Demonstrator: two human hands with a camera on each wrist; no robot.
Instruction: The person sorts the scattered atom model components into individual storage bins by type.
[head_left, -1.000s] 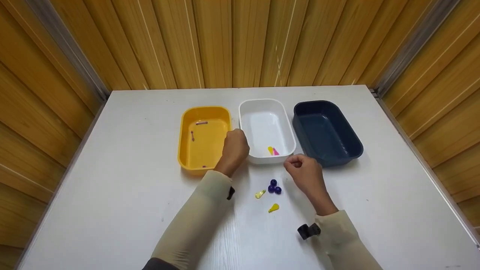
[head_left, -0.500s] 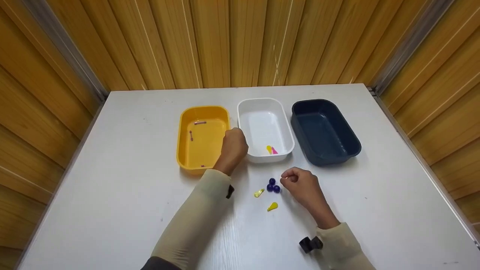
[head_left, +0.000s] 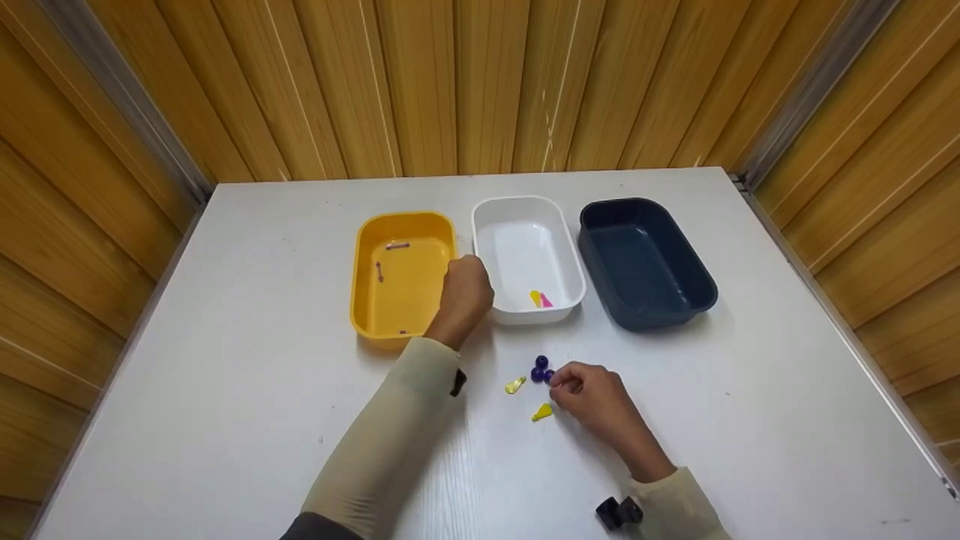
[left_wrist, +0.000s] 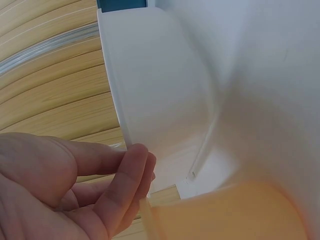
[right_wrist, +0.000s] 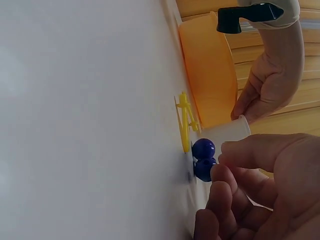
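My left hand (head_left: 466, 294) reaches between the yellow box and the white box (head_left: 534, 318). Its thumb and fingers (left_wrist: 131, 167) pinch the white box's near-left rim. My right hand (head_left: 598, 395) hovers low over the table, beside three dark blue-purple beads (head_left: 537, 374). One bead (right_wrist: 205, 170) lies right at its thumb and forefinger, partly covered; a gap shows between those fingertips. Close by are two small yellow teardrop-shaped clips, a paler clip (head_left: 514, 385) left of the beads and a brighter clip (head_left: 542, 412) in front. Inside the white box lie a yellow piece (head_left: 535, 298) and a pink piece (head_left: 546, 300).
A yellow box (head_left: 401, 289) at left contains thin purple pieces (head_left: 397, 246). The dark blue box (head_left: 646, 262) stands right of the white one. All three boxes sit on a white table (head_left: 285, 375), with wood-patterned panels (head_left: 420, 90) around its back and sides.
My right hand has come down from beside the white box's near-right corner toward the beads, now partly covering one. The left hand stays at the rim. Boxes and small pieces have not moved.
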